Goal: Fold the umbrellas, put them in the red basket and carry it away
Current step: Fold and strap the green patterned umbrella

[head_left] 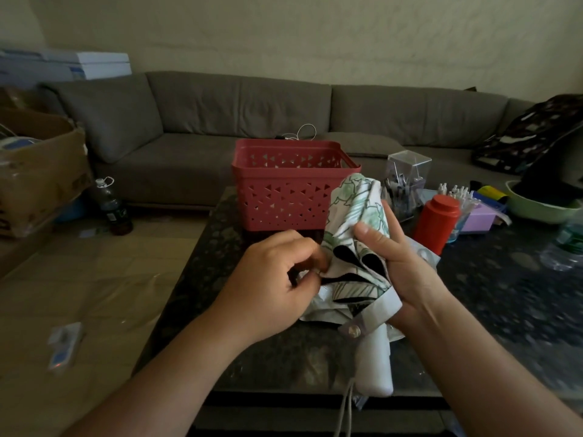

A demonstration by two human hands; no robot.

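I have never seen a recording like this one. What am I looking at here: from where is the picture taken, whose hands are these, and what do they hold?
There is no machine here. A person wears a camera on the head, so this single picture looks forward and down at that person's own two bare hands.

The right hand grips a folding umbrella, white with green leaves and a black lining. The left hand pinches the umbrella's loose cloth. The umbrella's white handle points toward the camera, and a strap with a snap button hangs near it.

All this is above a dark coffee table. On the table stands a red basket, where the umbrella should go. To its right stand a red bottle, a clear pen holder and a green bowl. Behind is a grey sofa.
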